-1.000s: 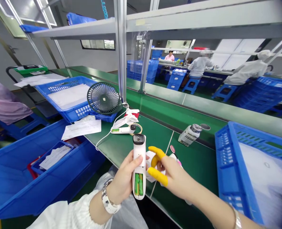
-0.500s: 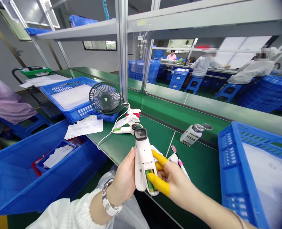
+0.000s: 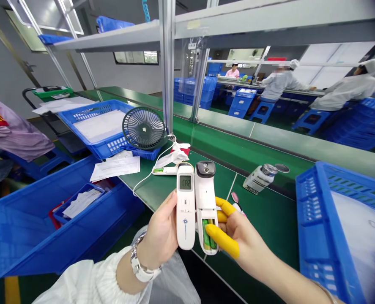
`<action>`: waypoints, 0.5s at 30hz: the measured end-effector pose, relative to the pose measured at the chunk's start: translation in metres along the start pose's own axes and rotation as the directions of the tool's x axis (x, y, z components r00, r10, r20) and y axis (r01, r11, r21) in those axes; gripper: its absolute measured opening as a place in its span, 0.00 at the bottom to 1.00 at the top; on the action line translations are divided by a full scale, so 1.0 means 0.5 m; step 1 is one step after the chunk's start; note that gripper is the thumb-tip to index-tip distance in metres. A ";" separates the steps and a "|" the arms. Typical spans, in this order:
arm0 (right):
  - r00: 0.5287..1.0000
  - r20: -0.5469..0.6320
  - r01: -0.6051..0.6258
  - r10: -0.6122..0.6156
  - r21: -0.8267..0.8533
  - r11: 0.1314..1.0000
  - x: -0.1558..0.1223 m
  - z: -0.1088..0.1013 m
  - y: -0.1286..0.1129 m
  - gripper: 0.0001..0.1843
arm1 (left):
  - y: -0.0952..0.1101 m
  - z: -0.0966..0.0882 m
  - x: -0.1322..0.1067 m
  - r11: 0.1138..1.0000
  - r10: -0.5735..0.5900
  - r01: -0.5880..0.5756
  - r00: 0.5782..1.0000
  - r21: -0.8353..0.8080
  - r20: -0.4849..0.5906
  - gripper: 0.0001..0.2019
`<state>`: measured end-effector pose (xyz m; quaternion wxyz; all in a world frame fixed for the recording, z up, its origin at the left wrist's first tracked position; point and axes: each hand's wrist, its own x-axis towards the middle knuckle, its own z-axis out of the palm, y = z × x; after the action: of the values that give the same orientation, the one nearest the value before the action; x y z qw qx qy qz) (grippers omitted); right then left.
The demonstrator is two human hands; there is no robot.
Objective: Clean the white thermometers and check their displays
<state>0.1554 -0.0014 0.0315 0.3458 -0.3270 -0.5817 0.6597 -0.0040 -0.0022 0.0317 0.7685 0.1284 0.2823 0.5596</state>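
Note:
My left hand (image 3: 163,226) is closed around a white forehead thermometer (image 3: 185,211) whose screen faces me and shows "CA2". Beside it, my right hand (image 3: 238,232), with yellow finger cots, grips a second white thermometer (image 3: 205,185), its black sensor head up. Green batteries (image 3: 209,234) show in that one's uncovered compartment, with my right thumb over part of them. On the bench behind lies another white thermometer (image 3: 164,171) with green batteries visible, next to a white cable. A pink-tipped item (image 3: 235,197) rests behind my right hand, partly hidden.
A bottle with a metal top (image 3: 259,179) stands on the green bench (image 3: 269,219). Blue baskets (image 3: 317,236) sit at right and back left, near a dark fan (image 3: 143,128). A blue bin (image 3: 31,236) is at lower left. A metal post (image 3: 167,67) rises behind. People sit farther off.
The two thermometers, overlapped before, are now side by side. The left one's screen has come into view, while the right one has moved slightly right. The view has shifted a little.

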 end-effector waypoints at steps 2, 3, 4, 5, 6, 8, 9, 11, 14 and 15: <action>1.000 -0.004 -0.002 0.002 0.013 1.000 -0.001 0.000 0.001 0.21 | 0.000 -0.003 -0.001 1.000 0.004 -0.004 1.000 0.000 0.001 0.15; 1.000 0.000 -0.003 0.003 0.016 1.000 -0.002 0.000 0.002 0.21 | 0.000 -0.005 -0.001 1.000 0.000 -0.001 1.000 0.006 0.007 0.15; 1.000 0.005 0.004 -0.004 0.017 1.000 -0.002 0.000 0.002 0.21 | 0.000 -0.007 -0.001 1.000 -0.004 0.003 1.000 0.020 0.013 0.16; 1.000 0.009 0.016 -0.017 0.017 1.000 -0.003 0.000 0.003 0.21 | -0.001 -0.010 -0.001 0.999 0.001 -0.002 1.000 0.044 0.018 0.16; 0.999 0.011 0.034 -0.035 0.015 0.999 -0.003 -0.001 0.004 0.21 | -0.001 -0.013 -0.001 0.997 0.020 -0.022 1.000 0.079 0.022 0.16; 0.998 0.006 0.066 -0.066 0.016 0.998 -0.004 -0.002 0.004 0.22 | 0.000 -0.017 -0.001 0.979 0.098 -0.102 0.995 0.175 0.031 0.11; 0.997 -0.001 0.076 -0.076 0.018 0.997 -0.004 -0.003 0.004 0.22 | 0.000 -0.019 -0.001 0.964 0.142 -0.147 0.989 0.223 0.038 0.09; 0.999 -0.017 0.047 -0.047 0.027 0.999 -0.005 -0.004 0.001 0.23 | 0.002 -0.021 -0.001 0.934 0.196 -0.206 0.979 0.291 0.065 0.08; 0.998 -0.055 -0.028 0.030 0.030 0.999 -0.007 -0.003 -0.006 0.23 | 0.002 -0.021 0.000 0.929 0.181 -0.204 0.978 0.310 0.103 0.09; 0.997 -0.060 -0.040 0.042 0.029 0.999 -0.007 -0.003 -0.009 0.23 | 0.002 -0.021 0.001 0.930 0.175 -0.200 0.979 0.307 0.108 0.10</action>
<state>0.1590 -0.0034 0.0358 0.3541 -0.3538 -0.5547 0.6646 -0.0107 -0.0029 0.0236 0.6916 0.2984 0.3242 0.5724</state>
